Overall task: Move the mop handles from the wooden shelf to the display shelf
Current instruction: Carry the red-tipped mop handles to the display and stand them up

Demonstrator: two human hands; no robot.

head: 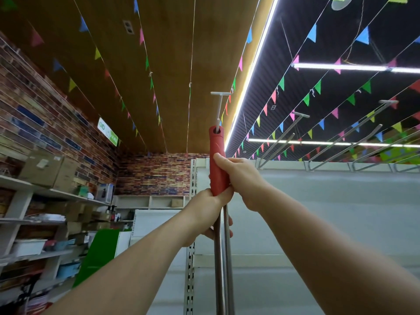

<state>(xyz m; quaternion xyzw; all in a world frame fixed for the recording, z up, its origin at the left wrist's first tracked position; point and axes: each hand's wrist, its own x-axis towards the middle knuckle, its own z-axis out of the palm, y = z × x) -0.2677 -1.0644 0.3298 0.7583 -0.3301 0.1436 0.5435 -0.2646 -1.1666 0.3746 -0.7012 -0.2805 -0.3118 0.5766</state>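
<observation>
Both hands on the mop handle (pixel 217 164): left hand (pixel 205 212) gripping below, right hand (pixel 238 178) wrapped round the red grip, top hole threaded on the display shelf's hook (pixel 218 108). Next I'd guess slide it along, then let go.

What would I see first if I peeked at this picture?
You would see the red mop handle standing upright in the middle, with a white hook poking through the hole at its top. The left hand grips it at the bottom of the red part and the right hand grips it just above. Overhead, strings of colourful little flags cross the ceiling beside a long bright light strip.
</observation>
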